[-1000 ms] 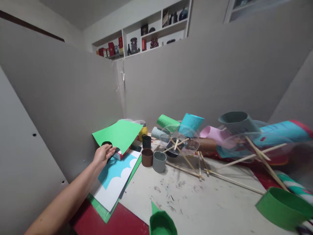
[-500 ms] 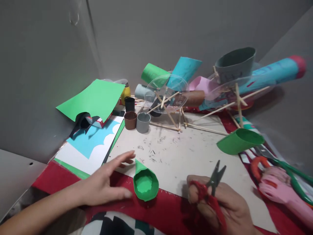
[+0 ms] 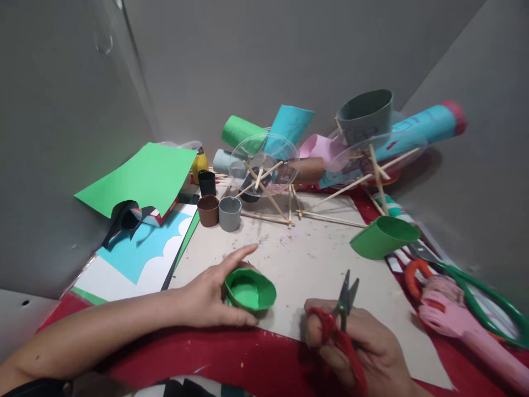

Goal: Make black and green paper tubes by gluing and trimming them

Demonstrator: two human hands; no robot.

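Observation:
My left hand (image 3: 206, 300) is curled around a small green paper cup (image 3: 252, 292) at the near edge of the board. The thumb lies along the cup's near side and the index finger reaches out past its far side; the other fingers are mostly hidden behind it. In my right hand (image 3: 363, 342) is a pair of red-handled scissors (image 3: 345, 328), blades slightly apart and pointing up and away, to the right of the cup. Small brown (image 3: 208, 212), grey (image 3: 230, 214) and black (image 3: 206, 183) paper cups stand farther back.
A pale board (image 3: 314, 253) lies on the red table covering (image 3: 231, 353). Stick frames with clear plastic discs (image 3: 264, 165) and coloured paper tubes (image 3: 289, 129) fill the back. Paper sheets (image 3: 136, 176) are at left; green-handled scissors (image 3: 491, 298) and a green tube (image 3: 384, 238) at right.
My left hand has closed around the green cup, which has turned and shifted forward onto the board. The view has shifted a little. The scissors remain in my right hand.

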